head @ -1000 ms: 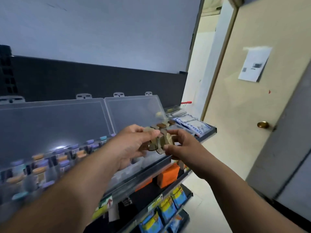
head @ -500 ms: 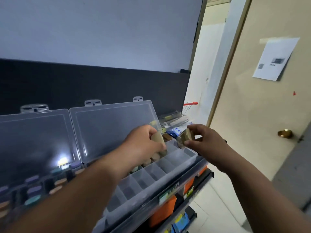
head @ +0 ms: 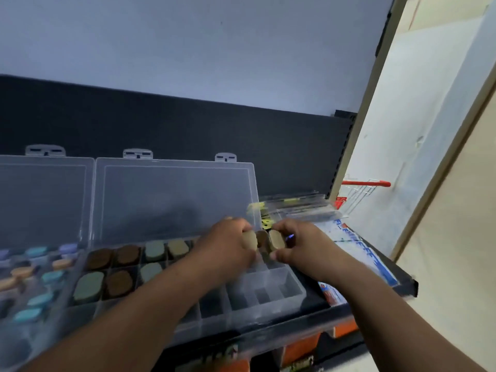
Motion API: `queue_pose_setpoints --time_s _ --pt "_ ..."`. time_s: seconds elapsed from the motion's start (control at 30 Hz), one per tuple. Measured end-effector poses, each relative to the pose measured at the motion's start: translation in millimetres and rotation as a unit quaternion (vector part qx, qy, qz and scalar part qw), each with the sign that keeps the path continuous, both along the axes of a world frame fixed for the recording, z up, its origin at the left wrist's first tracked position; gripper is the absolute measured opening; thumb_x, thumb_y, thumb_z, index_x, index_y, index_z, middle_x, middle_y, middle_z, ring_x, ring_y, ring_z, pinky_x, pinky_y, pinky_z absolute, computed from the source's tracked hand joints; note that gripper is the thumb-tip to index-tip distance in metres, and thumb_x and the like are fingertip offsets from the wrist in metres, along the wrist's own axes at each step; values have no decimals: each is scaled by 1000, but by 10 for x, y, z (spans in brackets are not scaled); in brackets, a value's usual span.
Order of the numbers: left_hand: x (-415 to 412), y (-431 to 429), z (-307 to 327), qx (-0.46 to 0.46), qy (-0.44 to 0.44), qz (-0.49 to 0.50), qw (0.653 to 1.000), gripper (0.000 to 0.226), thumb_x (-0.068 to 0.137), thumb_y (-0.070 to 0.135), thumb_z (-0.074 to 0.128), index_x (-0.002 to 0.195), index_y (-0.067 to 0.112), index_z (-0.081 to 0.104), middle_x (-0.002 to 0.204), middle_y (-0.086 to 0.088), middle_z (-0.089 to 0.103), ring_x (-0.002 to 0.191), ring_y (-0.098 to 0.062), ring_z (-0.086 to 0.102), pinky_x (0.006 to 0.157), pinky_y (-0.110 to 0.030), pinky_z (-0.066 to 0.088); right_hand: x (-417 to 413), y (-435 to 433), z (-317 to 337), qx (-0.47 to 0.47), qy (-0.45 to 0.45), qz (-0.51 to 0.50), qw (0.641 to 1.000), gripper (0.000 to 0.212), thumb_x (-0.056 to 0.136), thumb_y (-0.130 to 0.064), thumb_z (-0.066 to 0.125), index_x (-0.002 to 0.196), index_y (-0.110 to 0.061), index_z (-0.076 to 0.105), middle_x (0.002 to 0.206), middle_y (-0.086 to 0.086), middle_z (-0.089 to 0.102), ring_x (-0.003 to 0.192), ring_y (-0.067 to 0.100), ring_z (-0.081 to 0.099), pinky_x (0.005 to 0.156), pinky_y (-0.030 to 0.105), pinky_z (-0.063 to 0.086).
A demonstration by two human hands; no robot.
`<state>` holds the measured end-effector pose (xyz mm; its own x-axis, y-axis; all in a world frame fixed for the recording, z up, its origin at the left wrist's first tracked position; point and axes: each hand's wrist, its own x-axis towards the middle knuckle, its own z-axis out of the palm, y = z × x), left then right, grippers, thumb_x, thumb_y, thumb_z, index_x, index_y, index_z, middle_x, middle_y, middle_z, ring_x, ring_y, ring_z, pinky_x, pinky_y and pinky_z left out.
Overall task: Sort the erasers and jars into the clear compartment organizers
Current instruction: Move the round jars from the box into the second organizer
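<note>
Over the right end of the clear organizer [head: 296, 289], the left hand [head: 228, 247] pinches a tan eraser [head: 249, 239] and the right hand [head: 304, 247] pinches a second tan eraser [head: 276, 238]. Both erasers stand upright. Empty compartments [head: 264, 291] lie just beneath, toward the person, and both hands look about equally near.

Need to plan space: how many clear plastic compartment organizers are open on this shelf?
2. The left organizer, at the frame edge, holds pastel-lidded jars; the right organizer, beside it, holds oval erasers. More may lie out of frame.
</note>
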<state>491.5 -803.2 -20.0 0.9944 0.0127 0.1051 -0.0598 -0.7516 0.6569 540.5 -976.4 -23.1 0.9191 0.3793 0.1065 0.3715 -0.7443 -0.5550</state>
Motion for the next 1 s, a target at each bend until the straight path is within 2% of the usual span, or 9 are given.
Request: queue_pose_setpoints --time_s 0.1,0.33,0.4,0.5,0.6,0.7,0.8,0.93,1.0 --pt "10 -85 -70 13 0 18 1000 17 82 31 67 96 28 58 98 6 54 86 -12 53 79 -35 51 119 -36 -81 -16 7 37 999 32 73 -25 78 97 -36 59 92 -14 63 83 -1 58 73 19 46" --pt "102 -263 -129 106 -29 55 992 26 86 32 62 110 25 61 107 3 57 97 -16 51 85 -35 47 292 -103 -90 -57 -21 79 995 34 74 -26 75 106 -28 62 95 -9 63 87 11 58 76 28 49" --pt "110 -276 -182 153 -16 60 986 28 87 34 60 114 26 60 112 3 58 103 -19 49 88 -37 44 301 -112 -121 -79 -18 100 992 34 74 -25 74 106 -31 62 94 -11 59 86 9 55 70 22 44" --pt "116 -295 -263 185 -7 73 980 23 88 34 59 109 28 59 114 3 58 100 -17 45 85 -33 39 309 -139 -147 -84 -3 130 988 29 76 -22 74 86 -41 55 83 -20 53 77 -1 51 61 9 35" --pt "113 -314 -301 199 -6 88 976 23 87 37 58 108 28 60 116 3 59 101 -19 46 87 -33 39 314 -145 -127 -94 0 137 986 35 75 -23 76 75 -42 47 79 -22 51 75 -2 51 60 9 34" --pt "99 -304 -298 218 2 97 971 30 84 42 59 112 30 60 120 1 58 112 -24 46 96 -37 39 288 -139 -88 -102 12 146 984 36 75 -24 78 86 -41 47 78 -22 48 71 -6 47 58 12 33" --pt "35 -262 -265 233 2 101 967 33 83 41 61 114 29 58 121 2 55 114 -23 44 95 -38 40 231 -113 -41 -105 8 132 986 32 76 -27 76 100 -32 56 83 -19 49 78 3 52 62 17 36" --pt "-151 -146 -170 218 -27 113 969 21 83 40 61 102 32 57 108 5 54 104 -19 45 90 -39 42 106 49 48 -136 -36 113 984 28 83 -34 68 107 -24 58 106 -1 56 94 17 54 76 29 44" --pt "-317 1 -130 232 -51 127 963 22 83 44 59 102 33 54 112 7 53 104 -17 45 92 -39 41 -17 220 108 -152 -80 130 976 31 89 -37 62 117 -23 56 118 2 55 105 19 52 88 33 44"
